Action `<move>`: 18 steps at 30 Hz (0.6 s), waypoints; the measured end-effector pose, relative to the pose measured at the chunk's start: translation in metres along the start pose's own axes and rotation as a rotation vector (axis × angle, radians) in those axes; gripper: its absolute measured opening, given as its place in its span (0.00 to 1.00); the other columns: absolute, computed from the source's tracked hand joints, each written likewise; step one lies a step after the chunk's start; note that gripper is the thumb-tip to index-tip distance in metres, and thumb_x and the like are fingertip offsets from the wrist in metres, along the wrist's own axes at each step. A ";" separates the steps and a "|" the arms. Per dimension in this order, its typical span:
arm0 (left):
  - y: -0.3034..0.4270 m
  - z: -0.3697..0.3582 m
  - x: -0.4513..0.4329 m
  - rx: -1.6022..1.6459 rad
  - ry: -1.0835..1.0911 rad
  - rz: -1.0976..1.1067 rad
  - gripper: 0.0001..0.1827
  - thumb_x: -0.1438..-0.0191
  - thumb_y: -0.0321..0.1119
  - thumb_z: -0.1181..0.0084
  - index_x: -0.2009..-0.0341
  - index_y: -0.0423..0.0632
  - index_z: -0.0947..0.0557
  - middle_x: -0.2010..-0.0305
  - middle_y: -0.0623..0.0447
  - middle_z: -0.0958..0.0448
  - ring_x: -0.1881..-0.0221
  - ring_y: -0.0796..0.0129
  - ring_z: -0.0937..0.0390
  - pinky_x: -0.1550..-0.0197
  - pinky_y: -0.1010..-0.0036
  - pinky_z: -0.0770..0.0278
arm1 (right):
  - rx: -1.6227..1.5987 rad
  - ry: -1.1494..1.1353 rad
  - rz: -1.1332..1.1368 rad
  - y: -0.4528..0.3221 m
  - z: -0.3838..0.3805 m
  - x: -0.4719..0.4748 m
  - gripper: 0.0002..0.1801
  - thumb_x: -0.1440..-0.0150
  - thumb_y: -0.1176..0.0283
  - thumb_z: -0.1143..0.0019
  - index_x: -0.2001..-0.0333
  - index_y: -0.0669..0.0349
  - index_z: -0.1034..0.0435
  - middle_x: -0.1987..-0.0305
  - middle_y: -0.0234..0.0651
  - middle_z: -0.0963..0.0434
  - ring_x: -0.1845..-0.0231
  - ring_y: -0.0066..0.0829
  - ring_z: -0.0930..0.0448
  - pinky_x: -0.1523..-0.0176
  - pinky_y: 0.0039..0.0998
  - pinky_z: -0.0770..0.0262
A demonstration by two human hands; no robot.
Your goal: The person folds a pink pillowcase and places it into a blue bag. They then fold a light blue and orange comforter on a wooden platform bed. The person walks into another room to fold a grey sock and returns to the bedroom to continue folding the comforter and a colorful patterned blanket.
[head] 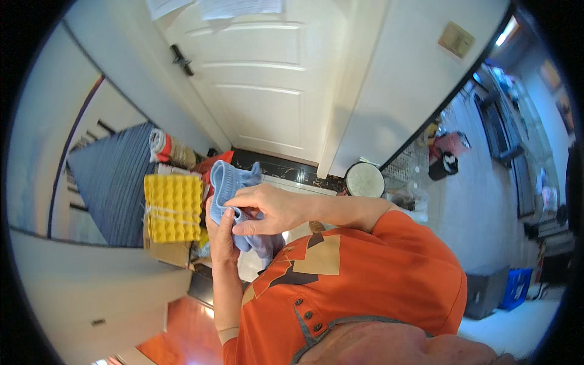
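A light blue garment point(237, 180) with a ribbed elastic band hangs from both my hands in front of my orange shirt. My left hand point(223, 235) grips the band from below, its thumb pressed on the edge. Over the same edge, my right hand point(273, 207) has its index finger laid near the left thumb, and its own thumb reaches across the cloth. Fingers partly hide the fold between the hands. The lower part of the garment point(267, 244) falls in bunched folds close to my chest.
Left of my hands, yellow egg trays point(173, 207) tied with string sit on a cardboard box point(169, 253). A white panelled door point(264, 109) with a dark handle point(182, 60) stands ahead. A round-topped stool or bin point(365, 180) is by the wall, near a wire rack point(404, 164).
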State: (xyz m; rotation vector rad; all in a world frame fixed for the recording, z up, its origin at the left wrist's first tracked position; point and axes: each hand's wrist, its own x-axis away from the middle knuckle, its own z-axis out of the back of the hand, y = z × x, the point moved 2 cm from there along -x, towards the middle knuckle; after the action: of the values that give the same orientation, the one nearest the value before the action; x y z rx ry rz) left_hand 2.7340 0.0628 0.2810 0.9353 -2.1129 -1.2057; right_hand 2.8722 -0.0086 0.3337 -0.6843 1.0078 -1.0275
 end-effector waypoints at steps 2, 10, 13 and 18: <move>-0.005 -0.022 -0.006 -0.039 -0.121 0.049 0.25 0.56 0.37 0.39 0.55 0.44 0.34 0.63 0.53 0.30 0.63 0.71 0.29 0.61 0.76 0.28 | -0.121 0.003 -0.074 0.003 0.024 0.018 0.28 0.48 0.55 0.45 0.55 0.71 0.32 0.69 0.45 0.25 0.69 0.27 0.25 0.67 0.28 0.31; -0.007 -0.076 -0.024 -0.174 -0.413 0.099 0.19 0.64 0.27 0.39 0.63 0.44 0.28 0.67 0.56 0.25 0.68 0.75 0.27 0.61 0.79 0.28 | 0.351 1.136 -0.014 0.030 0.211 0.092 0.07 0.46 0.73 0.47 0.64 0.63 0.27 0.70 0.32 0.21 0.74 0.16 0.25 0.68 0.19 0.28; -0.011 -0.080 -0.029 -0.148 -0.435 0.133 0.19 0.65 0.27 0.39 0.64 0.44 0.27 0.67 0.56 0.25 0.68 0.75 0.27 0.62 0.79 0.29 | 0.781 1.507 -0.180 0.014 0.294 0.160 0.09 0.42 0.70 0.52 0.62 0.64 0.29 0.72 0.33 0.24 0.80 0.18 0.25 0.73 0.19 0.31; -0.012 -0.087 -0.026 -0.120 -0.362 0.129 0.19 0.65 0.26 0.39 0.64 0.44 0.27 0.68 0.56 0.25 0.70 0.76 0.27 0.63 0.79 0.28 | 1.368 1.423 -0.117 -0.026 0.348 0.193 0.19 0.42 0.68 0.55 0.49 0.63 0.39 0.58 0.40 0.26 0.69 0.37 0.22 0.62 0.35 0.28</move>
State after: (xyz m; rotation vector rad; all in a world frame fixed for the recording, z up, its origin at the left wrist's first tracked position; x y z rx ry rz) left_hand 2.8166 0.0340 0.3082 0.5485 -2.3017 -1.5050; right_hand 3.2134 -0.1928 0.4283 1.3227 1.0446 -1.9805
